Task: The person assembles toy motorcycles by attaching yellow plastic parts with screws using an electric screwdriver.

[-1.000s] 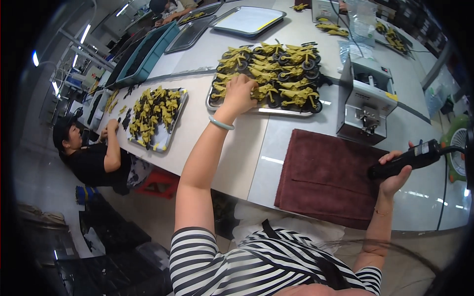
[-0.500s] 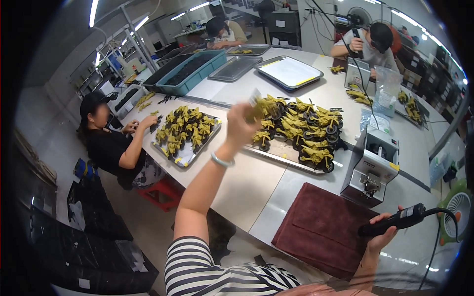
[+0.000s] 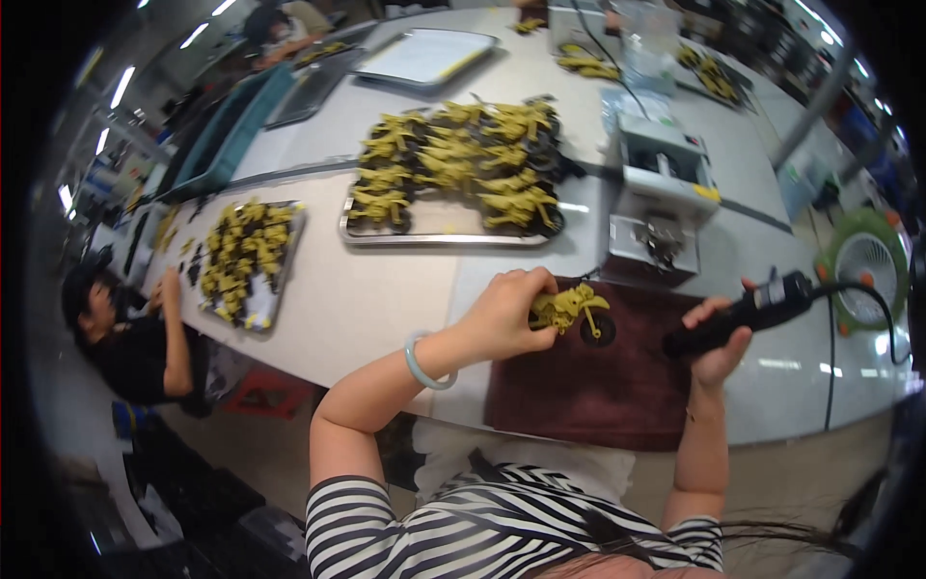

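My left hand (image 3: 509,314) pinches a small yellow toy motorcycle (image 3: 569,307) with a black wheel. Below the toy lies a folded dark red towel (image 3: 588,386) at the table's near edge. My right hand (image 3: 719,352) is wrapped round a black corded electric screwdriver (image 3: 743,317), its front end over the towel's right side. Its tip cannot be made out. Beyond my left hand a metal tray (image 3: 444,239) carries several more yellow toy motorcycles (image 3: 453,159), crowded together.
Behind the towel stands a grey box-shaped machine (image 3: 656,207). A green fan (image 3: 863,265) is at the right. On the left a co-worker (image 3: 125,333) sits by another tray (image 3: 280,280) of yellow toys. Farther back are a white-lined tray (image 3: 424,56) and a teal bin (image 3: 217,145).
My left hand has come back from the tray toward the towel with a toy motorcycle. The electric screwdriver stays in my right hand. The whole view has shifted.
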`<action>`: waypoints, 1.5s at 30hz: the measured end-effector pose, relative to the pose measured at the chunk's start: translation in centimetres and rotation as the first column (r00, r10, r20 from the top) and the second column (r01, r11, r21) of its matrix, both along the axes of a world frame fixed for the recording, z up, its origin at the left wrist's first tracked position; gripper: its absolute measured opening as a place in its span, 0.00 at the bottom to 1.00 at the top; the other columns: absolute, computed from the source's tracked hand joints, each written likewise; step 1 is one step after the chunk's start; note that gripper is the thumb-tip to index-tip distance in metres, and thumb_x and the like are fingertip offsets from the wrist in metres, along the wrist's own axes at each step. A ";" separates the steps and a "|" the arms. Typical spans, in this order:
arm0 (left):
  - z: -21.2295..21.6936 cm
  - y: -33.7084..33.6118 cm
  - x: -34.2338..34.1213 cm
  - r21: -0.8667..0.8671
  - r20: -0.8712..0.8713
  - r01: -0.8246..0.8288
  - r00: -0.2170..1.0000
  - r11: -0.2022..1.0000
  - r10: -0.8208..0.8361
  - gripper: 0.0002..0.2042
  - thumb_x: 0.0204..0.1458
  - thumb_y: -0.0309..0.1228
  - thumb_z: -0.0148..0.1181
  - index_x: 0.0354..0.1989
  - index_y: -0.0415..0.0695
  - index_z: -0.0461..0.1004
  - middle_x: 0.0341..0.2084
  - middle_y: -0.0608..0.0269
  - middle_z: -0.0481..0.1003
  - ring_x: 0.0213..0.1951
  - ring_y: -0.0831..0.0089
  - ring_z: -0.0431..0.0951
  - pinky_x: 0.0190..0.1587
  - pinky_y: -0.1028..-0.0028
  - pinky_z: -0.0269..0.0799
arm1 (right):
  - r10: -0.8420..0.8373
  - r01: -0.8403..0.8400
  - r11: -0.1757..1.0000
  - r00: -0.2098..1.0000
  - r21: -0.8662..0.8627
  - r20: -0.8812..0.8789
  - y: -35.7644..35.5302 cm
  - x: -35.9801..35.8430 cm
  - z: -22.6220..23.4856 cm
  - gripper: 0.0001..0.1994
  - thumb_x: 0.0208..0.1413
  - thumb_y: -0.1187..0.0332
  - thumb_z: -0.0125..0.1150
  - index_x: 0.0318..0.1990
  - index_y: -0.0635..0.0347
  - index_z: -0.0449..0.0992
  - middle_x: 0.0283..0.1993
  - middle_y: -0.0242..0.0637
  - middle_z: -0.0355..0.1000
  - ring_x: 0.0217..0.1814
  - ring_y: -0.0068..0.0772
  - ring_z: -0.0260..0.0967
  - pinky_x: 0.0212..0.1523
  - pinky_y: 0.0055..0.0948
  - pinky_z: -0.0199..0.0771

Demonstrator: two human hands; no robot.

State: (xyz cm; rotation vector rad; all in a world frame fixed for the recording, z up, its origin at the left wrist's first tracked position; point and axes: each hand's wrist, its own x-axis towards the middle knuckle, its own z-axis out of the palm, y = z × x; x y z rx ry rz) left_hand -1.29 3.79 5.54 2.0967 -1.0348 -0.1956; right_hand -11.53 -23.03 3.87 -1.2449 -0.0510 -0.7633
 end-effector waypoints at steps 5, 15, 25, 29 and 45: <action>-2.4 -4.2 -0.7 0.094 -0.111 0.105 0.989 0.990 -0.095 0.24 0.33 0.32 0.64 0.41 0.40 0.65 0.30 0.52 0.73 0.36 0.57 0.72 0.41 0.65 0.66 | 0.015 -0.015 1.000 1.000 -0.010 0.015 -0.9 0.3 0.5 0.39 0.51 0.40 0.49 0.58 0.63 0.47 0.25 0.39 0.64 0.23 0.29 0.65 0.28 0.26 0.70; -5.3 -3.5 -1.9 -0.028 0.170 0.076 0.983 0.997 -0.070 0.22 0.37 0.43 0.62 0.40 0.45 0.69 0.25 0.58 0.71 0.31 0.60 0.70 0.36 0.65 0.62 | 0.016 -0.012 0.994 0.999 0.106 -0.040 -0.7 -0.5 -1.3 0.42 0.49 0.37 0.47 0.61 0.58 0.43 0.27 0.36 0.62 0.24 0.27 0.62 0.29 0.26 0.68; -5.3 -3.6 -2.2 -0.064 0.222 0.088 0.973 0.994 -0.071 0.21 0.37 0.42 0.62 0.37 0.42 0.68 0.23 0.59 0.69 0.29 0.63 0.69 0.34 0.68 0.60 | 0.013 -0.012 0.999 0.999 0.037 -0.036 0.1 -0.9 0.5 0.38 0.53 0.39 0.43 0.60 0.59 0.44 0.27 0.35 0.60 0.25 0.24 0.60 0.31 0.23 0.65; -5.5 -3.7 -1.7 -0.066 0.213 0.083 0.975 0.994 -0.067 0.21 0.37 0.42 0.62 0.37 0.42 0.68 0.23 0.58 0.69 0.29 0.63 0.69 0.34 0.68 0.60 | 0.059 -0.059 0.998 0.998 0.025 0.000 0.1 -0.4 0.3 0.36 0.54 0.41 0.44 0.60 0.58 0.45 0.27 0.34 0.59 0.25 0.24 0.59 0.32 0.23 0.64; -5.2 -3.6 -2.5 -0.078 0.190 0.080 0.980 0.994 -0.064 0.20 0.36 0.41 0.62 0.35 0.41 0.68 0.24 0.57 0.71 0.30 0.60 0.70 0.35 0.66 0.62 | -0.010 0.011 1.000 0.998 0.016 -0.063 0.5 -1.4 0.4 0.39 0.53 0.39 0.43 0.61 0.60 0.43 0.27 0.33 0.58 0.24 0.22 0.58 0.31 0.22 0.64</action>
